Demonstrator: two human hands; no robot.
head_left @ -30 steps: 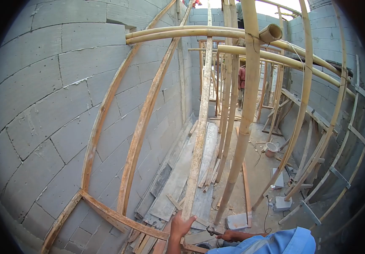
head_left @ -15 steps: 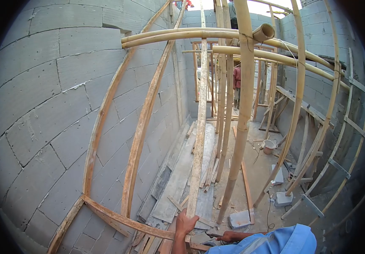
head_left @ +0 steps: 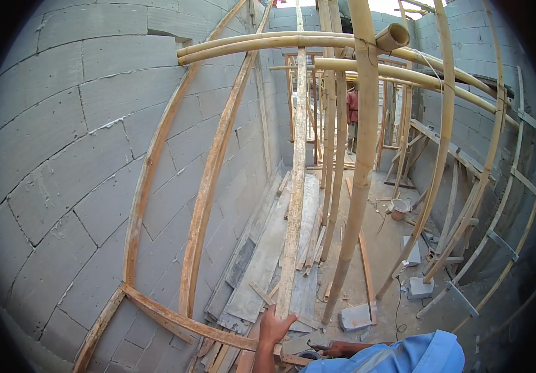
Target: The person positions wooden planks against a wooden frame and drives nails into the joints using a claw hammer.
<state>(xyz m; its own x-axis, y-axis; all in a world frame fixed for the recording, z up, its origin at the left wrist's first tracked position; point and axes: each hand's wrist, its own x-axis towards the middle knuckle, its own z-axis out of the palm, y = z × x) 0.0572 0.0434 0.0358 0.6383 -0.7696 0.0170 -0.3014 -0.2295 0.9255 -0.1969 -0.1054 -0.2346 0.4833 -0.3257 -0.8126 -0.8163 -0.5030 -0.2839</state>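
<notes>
Left hand (head_left: 274, 327) grasping lower end of long batten (head_left: 294, 217), near crosspiece (head_left: 218, 336) | right hand (head_left: 337, 349) gripping dark tool (head_left: 319, 346) | two battens (head_left: 198, 217) leftward seemingly placed; held one's fastening unclear

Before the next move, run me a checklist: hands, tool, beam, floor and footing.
1. Left hand on the long beam: ok, it holds the beam near its lower end.
2. Right hand on the dark tool: ok, held.
3. Tool apart from the left hand: ok, a gap shows between them.
4. Beam's lower end fixed: cannot tell, no fastening is visible.
5. Floor clear: not ok, loose boards and a pale block lie ahead.
6. Footing: cannot tell, the feet are not visible.
</notes>
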